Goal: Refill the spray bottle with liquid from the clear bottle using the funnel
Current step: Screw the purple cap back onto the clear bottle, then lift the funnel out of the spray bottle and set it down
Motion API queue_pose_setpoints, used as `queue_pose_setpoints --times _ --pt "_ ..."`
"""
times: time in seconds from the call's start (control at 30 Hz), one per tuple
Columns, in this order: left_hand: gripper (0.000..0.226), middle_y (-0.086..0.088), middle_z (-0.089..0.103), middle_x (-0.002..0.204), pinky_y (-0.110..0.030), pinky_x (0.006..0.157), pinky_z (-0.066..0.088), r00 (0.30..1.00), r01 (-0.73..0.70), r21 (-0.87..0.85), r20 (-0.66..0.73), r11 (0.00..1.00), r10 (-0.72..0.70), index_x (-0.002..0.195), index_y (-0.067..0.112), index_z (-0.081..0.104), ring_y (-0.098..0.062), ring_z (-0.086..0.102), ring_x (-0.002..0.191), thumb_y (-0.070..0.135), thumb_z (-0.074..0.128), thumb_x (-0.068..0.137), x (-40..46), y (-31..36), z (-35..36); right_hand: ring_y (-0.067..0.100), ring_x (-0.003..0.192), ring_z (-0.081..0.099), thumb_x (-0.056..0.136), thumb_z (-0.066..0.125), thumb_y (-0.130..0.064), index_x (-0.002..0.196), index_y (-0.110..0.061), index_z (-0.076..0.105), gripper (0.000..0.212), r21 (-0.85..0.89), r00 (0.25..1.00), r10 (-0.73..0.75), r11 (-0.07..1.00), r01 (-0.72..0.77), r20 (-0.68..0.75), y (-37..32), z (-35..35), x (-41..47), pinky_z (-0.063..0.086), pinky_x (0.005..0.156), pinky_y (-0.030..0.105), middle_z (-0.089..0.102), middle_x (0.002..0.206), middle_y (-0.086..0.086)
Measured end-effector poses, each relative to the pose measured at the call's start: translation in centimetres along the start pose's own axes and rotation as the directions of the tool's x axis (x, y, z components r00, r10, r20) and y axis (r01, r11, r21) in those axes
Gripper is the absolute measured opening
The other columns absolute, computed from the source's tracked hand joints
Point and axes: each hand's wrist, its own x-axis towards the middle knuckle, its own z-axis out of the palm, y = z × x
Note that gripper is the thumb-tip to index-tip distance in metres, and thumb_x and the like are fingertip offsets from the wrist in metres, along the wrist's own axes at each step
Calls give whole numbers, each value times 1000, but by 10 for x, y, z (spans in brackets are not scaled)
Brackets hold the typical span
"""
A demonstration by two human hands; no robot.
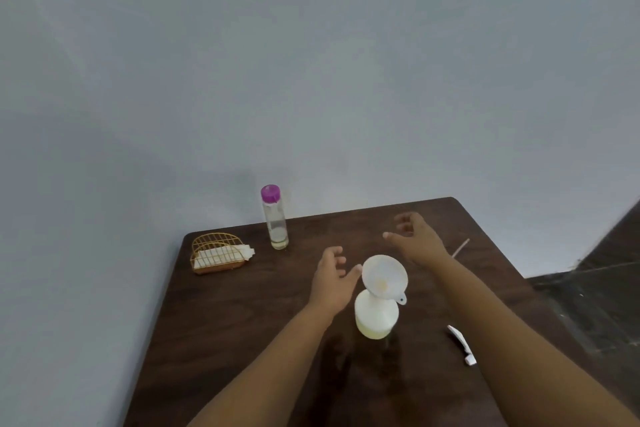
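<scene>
A: Where's the white plastic spray bottle [376, 319]?

B: Lower centre of the frame, upright on the dark wooden tabletop [242, 322]; a white plastic funnel [383, 276] sits in its neck.

A: And the clear bottle with the purple cap [274, 217]?

B: Left of centre, capped, near the tabletop's far edge.

A: The hands?

B: Left hand [333, 274] just beside the funnel, fingers loose; right hand [417, 239] beyond it, fingers spread; both hold nothing.

White funnel [383, 277] atop spray bottle [376, 319]; capped clear bottle [275, 218] apart.
</scene>
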Motion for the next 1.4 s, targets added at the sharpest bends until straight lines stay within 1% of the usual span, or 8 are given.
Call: queue_pose_setpoints --times 0.13,0.27,0.57,0.67,0.77,1.03,1.23,1.4 --pt "39 10 55 124 -23 85 48 999 23 -61 38 998 -21 128 31 44 -5 55 104 36 57 92 -19 -14 23 13 96 54 85 67 -42 124 -25 44 49 6 990 124 992 -125 63 40 -3 -19 40 56 17 54 117 -3" --pt "26 15 55 122 -28 90 51 999 4 -126 33 992 0 119 43 41 -8 55 108 39 51 95 -33 -20 41 16 97 56 91 53 -51 127 -22 42 47 18 979 157 987 -160 133 63 7 -34 47 77 30 57 114 -1" --pt "31 7 55 126 -40 92 54 997 19 -213 -64 977 -33 125 35 46 -18 56 113 20 39 99 -38 -23 49 9 75 65 95 52 -34 124 -21 47 32 -24 974 -60 998 67 217 53 14 -35 45 47 10 57 111 -4" --pt "43 4 56 127 -45 97 49 1000 13 -76 -23 997 -15 125 31 44 -17 55 117 9 50 89 -41 -34 52 7 69 61 94 50 -17 117 -21 52 23 -112 969 -84 987 112 231 53 8 -24 43 48 9 60 112 0" --pt "59 10 52 133 -40 101 45 997 -73 201 25 977 69 132 29 43 -14 45 122 26 67 78 -34 -36 61 10 73 60 93 51 -15 114 -23 50 22 -128 967 -65 987 99 247 49 3 -17 47 53 13 59 115 2" --pt "44 2 60 127 -36 98 48 1000 12 80 16 997 -13 127 20 56 -16 56 113 37 64 88 -26 -30 78 18 84 58 94 48 -12 122 -20 43 30 -185 945 -40 977 104 323 49 -1 -6 50 55 18 54 121 6" --pt "46 4 61 126 -40 96 49 1000 -8 89 4 996 8 128 20 56 -15 57 111 39 65 86 -23 -36 77 18 104 54 94 50 -12 129 -12 53 36 -214 956 -122 960 182 268 48 -8 -5 56 87 35 54 129 8" --pt "48 5 58 130 -44 97 49 999 -10 112 34 994 6 132 24 53 -15 56 113 40 62 88 -21 -34 77 21 94 62 93 49 -8 127 -14 56 36 -154 959 -125 974 168 255 47 -13 -4 59 66 26 57 126 8"
